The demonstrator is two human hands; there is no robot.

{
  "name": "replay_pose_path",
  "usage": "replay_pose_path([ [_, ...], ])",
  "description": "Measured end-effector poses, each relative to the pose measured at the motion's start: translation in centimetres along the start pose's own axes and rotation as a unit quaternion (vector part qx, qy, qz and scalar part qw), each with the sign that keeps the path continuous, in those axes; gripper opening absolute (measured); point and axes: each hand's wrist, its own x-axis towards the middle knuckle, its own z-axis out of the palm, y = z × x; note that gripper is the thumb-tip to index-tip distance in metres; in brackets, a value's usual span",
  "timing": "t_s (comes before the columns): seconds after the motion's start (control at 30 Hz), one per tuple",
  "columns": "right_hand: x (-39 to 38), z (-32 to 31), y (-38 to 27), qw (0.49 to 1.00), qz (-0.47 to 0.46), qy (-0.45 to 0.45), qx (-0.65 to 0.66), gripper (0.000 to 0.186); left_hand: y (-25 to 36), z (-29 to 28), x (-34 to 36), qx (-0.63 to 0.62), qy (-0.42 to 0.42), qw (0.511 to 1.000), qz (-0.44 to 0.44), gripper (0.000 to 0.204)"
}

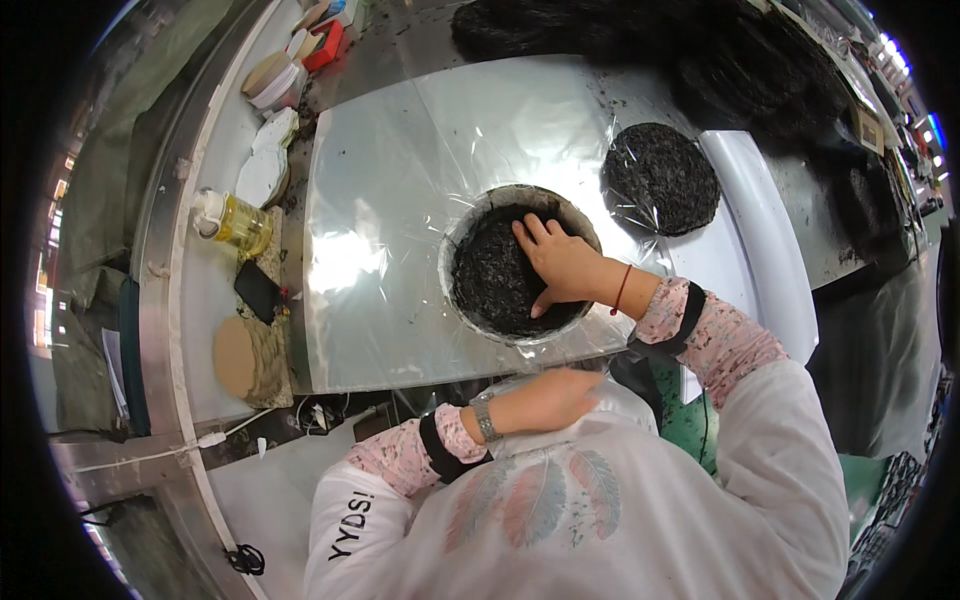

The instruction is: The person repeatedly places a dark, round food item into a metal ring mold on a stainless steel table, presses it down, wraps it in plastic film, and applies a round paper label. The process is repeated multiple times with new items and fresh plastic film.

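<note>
A round pale mould ring (449,270) rests on the sheet-covered table. Inside it lies a black, fibrous mass (488,265) that looks like shredded dark material. My right hand (562,268) reaches into the ring from the right, with fingers spread and pressing on the mass near its edge. Close to my body, below the table's front edge, is my left hand (553,398). It is blurred by motion and its fingertips are hard to make out. Right of the ring sits a flat black disc (662,180) of the same fibrous stuff, on transparent film.
A milky plastic sheet (370,190) covers the tabletop. Rolled white sheeting (765,230) lies at the right. Black fibrous material (740,75) is heaped at the back. Along the left edge stand a bottle of yellow liquid (245,224), a black flat object (259,291) and round tan discs (245,358).
</note>
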Motion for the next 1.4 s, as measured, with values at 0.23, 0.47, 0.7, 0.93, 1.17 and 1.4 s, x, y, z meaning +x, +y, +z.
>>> replay_pose_path([
  [0.23,1.7,0.2,-0.1,0.991,-0.064,0.098,-0.068,0.092,3.7,-17.2,-0.3,0.176,0.656,0.734,-0.014,0.030],
  [0.47,2.2,2.2,-0.7,0.980,-0.081,0.142,-0.112,0.089,-5.3,-19.4,-3.7,0.299,0.673,0.676,0.019,0.030],
  [0.7,1.8,0.6,0.9,0.987,-0.109,0.115,0.025,0.080,-7.7,-22.6,-7.5,0.511,0.632,0.562,-0.155,0.052],
  [0.93,4.4,-3.4,9.4,0.698,0.096,0.109,0.701,0.064,-5.1,-17.4,-1.8,-0.013,0.425,0.887,-0.178,0.065],
  [1.17,5.4,1.0,9.7,0.861,0.124,0.235,0.434,0.036,0.8,-10.6,-0.6,0.317,0.350,0.877,0.090,0.060],
  [1.4,-7.9,-3.4,12.4,0.957,0.138,0.243,-0.078,0.124,-2.1,-7.3,-0.1,0.424,0.278,0.856,0.101,0.038],
])
